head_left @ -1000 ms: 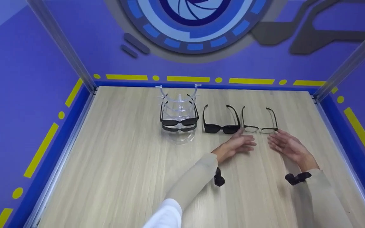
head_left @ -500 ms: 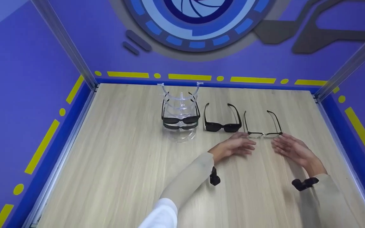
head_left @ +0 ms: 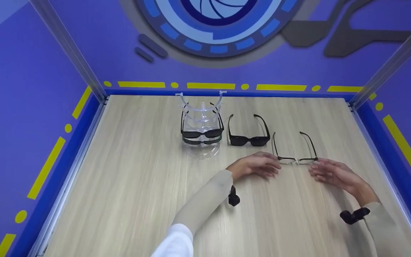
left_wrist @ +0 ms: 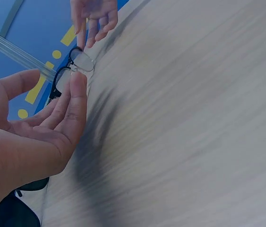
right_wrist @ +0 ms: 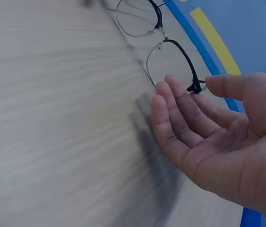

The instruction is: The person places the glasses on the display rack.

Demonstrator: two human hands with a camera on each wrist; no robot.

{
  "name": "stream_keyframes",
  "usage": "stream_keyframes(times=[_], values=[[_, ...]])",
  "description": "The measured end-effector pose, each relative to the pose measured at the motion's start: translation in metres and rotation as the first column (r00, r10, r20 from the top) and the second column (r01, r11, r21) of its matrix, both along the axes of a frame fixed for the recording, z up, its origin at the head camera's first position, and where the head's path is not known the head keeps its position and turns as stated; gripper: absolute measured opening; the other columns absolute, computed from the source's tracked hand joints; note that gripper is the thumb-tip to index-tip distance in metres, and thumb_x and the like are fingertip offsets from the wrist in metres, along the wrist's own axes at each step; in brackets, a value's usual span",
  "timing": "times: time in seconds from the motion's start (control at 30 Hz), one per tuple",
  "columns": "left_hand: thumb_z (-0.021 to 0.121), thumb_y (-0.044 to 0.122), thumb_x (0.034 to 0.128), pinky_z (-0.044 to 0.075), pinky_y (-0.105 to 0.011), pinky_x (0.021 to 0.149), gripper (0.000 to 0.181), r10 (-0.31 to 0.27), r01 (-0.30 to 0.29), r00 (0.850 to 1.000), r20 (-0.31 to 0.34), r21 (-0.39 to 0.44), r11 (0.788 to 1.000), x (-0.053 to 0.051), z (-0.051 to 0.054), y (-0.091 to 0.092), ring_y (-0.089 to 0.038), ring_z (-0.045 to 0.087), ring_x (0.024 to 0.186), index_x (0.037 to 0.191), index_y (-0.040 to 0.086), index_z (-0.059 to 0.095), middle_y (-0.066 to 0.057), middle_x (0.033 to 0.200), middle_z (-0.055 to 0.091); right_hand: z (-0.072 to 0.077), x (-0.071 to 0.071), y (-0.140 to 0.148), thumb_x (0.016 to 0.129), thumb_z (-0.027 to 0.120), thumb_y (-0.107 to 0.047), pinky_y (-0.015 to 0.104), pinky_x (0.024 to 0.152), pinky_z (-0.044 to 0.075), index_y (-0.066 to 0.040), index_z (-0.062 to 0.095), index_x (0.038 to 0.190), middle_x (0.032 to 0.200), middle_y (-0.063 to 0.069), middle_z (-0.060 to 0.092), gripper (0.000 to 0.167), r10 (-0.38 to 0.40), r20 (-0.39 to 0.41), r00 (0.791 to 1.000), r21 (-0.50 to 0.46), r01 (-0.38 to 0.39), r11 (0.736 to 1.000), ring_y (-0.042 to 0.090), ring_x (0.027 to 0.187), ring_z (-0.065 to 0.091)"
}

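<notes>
In the head view, clear-lensed eyeglasses [head_left: 297,160] with a dark upper rim stand on the table between both hands, arms pointing away. My right hand [head_left: 337,175] pinches their right hinge; the right wrist view shows thumb and index finger [right_wrist: 193,101] at that corner. My left hand [head_left: 257,165] is at the left hinge. In the left wrist view its thumb [left_wrist: 24,82] stands apart from the frame, while the fingers reach the corner and partly hide a lens. Black sunglasses [head_left: 249,140] lie just beyond the left hand.
A clear display stand [head_left: 203,107] with tiers stands left of the sunglasses, with dark sunglasses [head_left: 202,134] on it and another dark pair or reflection below. Blue-purple panels [head_left: 205,76] wall the wooden table [head_left: 137,171] at the back and sides.
The eyeglasses have moved toward me along with both hands, away from the line of the black sunglasses. The sunglasses and the stand have stayed put.
</notes>
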State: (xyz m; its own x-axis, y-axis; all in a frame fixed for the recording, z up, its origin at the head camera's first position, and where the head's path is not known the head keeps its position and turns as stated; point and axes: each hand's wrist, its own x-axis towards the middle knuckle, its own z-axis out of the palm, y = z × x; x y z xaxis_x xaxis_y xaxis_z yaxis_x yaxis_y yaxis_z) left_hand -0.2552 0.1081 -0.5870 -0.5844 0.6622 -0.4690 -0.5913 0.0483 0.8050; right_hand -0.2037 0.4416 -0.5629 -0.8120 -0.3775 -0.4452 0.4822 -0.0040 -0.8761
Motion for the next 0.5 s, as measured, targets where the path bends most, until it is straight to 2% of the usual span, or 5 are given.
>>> stream_keyframes(times=[0.2,0.33,0.4,0.5], values=[[0.064,0.009,0.0995,0.052,-0.054,0.108,0.026,-0.029,0.028,0.999,-0.033,-0.029,0.999,-0.003,0.000,-0.003,-0.036,0.067,0.120,0.125,0.009,0.063,-0.022,0.133,0.067,0.001,0.007,0.005,0.111,0.043,-0.017,0.030,0.099,0.058,0.005,0.021,0.154,0.125,0.001,0.073,0.053,0.048,0.009,0.999,0.030,-0.048,0.998,0.016,0.114,0.071],[0.062,0.010,0.1005,0.052,-0.055,0.107,0.028,-0.038,0.036,0.998,-0.050,-0.036,0.999,-0.002,0.001,-0.005,-0.029,0.072,0.103,0.127,0.004,0.063,-0.027,0.135,0.064,0.001,0.011,0.008,0.112,0.041,-0.017,0.030,0.099,0.058,0.000,0.034,0.152,0.126,0.002,0.073,0.044,0.075,0.000,0.997,0.025,-0.075,0.997,0.016,0.115,0.071],[0.062,0.009,0.1000,0.055,-0.052,0.104,0.026,0.000,-0.003,0.998,-0.063,-0.047,0.999,-0.001,0.000,-0.005,-0.023,0.071,0.092,0.125,0.004,0.064,-0.028,0.134,0.064,0.002,0.012,0.010,0.112,0.041,-0.018,0.030,0.098,0.059,0.000,0.035,0.154,0.125,0.001,0.073,0.046,0.072,-0.009,0.997,0.048,-0.072,0.996,0.016,0.114,0.071],[0.062,0.006,0.0979,0.061,-0.044,0.093,0.032,0.119,-0.124,0.990,-0.079,-0.059,0.991,0.000,0.000,-0.001,-0.018,0.070,0.081,0.129,0.004,0.062,-0.027,0.126,0.069,0.004,0.012,0.011,0.110,0.046,-0.017,0.029,0.096,0.060,-0.006,0.045,0.148,0.121,0.001,0.075,0.040,0.006,-0.016,1.000,0.064,-0.005,0.998,0.014,0.111,0.072]])
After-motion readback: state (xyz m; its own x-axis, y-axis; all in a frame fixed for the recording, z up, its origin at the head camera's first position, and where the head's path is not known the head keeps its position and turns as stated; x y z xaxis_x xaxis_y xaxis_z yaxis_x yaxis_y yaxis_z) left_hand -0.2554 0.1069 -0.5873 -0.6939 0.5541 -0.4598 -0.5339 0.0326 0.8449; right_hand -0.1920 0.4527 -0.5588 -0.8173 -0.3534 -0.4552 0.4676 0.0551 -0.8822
